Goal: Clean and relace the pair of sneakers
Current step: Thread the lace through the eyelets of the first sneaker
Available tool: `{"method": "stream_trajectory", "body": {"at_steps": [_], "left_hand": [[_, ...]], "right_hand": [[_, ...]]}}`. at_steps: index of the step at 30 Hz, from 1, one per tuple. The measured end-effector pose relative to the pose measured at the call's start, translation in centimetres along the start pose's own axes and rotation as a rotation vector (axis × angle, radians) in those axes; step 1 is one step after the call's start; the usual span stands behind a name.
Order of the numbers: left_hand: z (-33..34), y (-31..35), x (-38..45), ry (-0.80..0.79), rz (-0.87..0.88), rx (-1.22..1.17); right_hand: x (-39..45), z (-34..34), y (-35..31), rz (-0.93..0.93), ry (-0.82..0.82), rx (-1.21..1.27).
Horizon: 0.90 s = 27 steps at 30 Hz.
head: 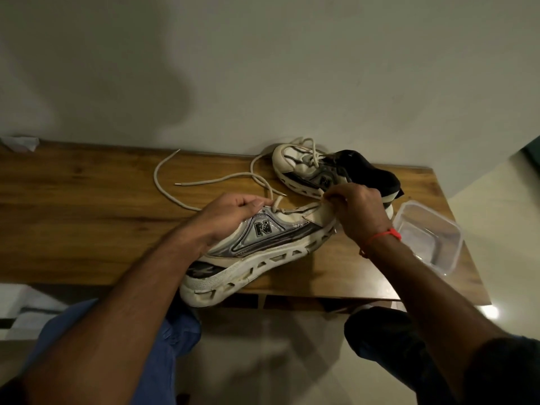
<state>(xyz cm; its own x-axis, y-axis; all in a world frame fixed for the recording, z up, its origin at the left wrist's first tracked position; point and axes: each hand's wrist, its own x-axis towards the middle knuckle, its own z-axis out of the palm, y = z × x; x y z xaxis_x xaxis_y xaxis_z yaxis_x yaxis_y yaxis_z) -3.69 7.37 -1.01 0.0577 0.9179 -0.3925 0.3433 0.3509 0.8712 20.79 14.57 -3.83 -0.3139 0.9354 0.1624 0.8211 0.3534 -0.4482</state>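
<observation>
A cream and silver sneaker (263, 247) lies on its side at the front edge of the wooden table (87, 214), toe to the right, heel overhanging the edge. My left hand (230, 214) grips its upper by the eyelets, thumb against the lace. My right hand (359, 211) pinches the lace at the toe end. The cream lace (204, 182) trails in loose loops across the table behind. The second sneaker (309, 171) rests at the back right, with its own lace loosely threaded.
A black cloth (371, 173) lies against the second sneaker. A clear plastic container (432, 238) holding water stands at the table's right end. Crumpled white paper (20, 143) sits at the back left corner. A wall runs right behind the table.
</observation>
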Motion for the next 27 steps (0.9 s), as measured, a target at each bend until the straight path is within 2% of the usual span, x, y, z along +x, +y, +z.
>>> {"method": "stream_trajectory", "body": {"at_steps": [3, 5, 8, 10, 15, 18, 22, 25, 27], "left_hand": [[-0.1, -0.2, 0.2, 0.03, 0.008, 0.009], [-0.1, -0.3, 0.3, 0.041, 0.01, 0.004], [-0.2, -0.4, 0.2, 0.038, 0.011, -0.011], [-0.1, -0.3, 0.2, 0.053, 0.008, -0.012], [0.2, -0.1, 0.3, 0.067, 0.029, 0.0], [0.0, -0.3, 0.6, 0.077, 0.025, 0.004], [0.3, -0.4, 0.7, 0.072, 0.03, -0.004], [0.7, -0.5, 0.6, 0.061, 0.035, 0.003], [0.8, -0.6, 0.7, 0.084, 0.016, 0.011]], "right_hand": [[-1.0, 0.0, -2.3, -0.01, 0.026, 0.061], [-2.4, 0.4, -5.2, -0.167, 0.058, 0.093], [-4.0, 1.2, -7.6, -0.33, -0.04, 0.091], [-2.8, 0.9, -6.2, -0.299, -0.052, 0.065], [-0.5, 0.2, -1.6, -0.058, 0.012, 0.027], [-0.6, 0.7, -1.1, -0.092, -0.021, -0.017], [-0.3, 0.5, -1.2, -0.034, -0.058, -0.027], [-1.4, 0.7, -3.5, -0.141, -0.11, -0.02], [-2.5, 1.0, -5.3, -0.239, -0.078, 0.009]]}}
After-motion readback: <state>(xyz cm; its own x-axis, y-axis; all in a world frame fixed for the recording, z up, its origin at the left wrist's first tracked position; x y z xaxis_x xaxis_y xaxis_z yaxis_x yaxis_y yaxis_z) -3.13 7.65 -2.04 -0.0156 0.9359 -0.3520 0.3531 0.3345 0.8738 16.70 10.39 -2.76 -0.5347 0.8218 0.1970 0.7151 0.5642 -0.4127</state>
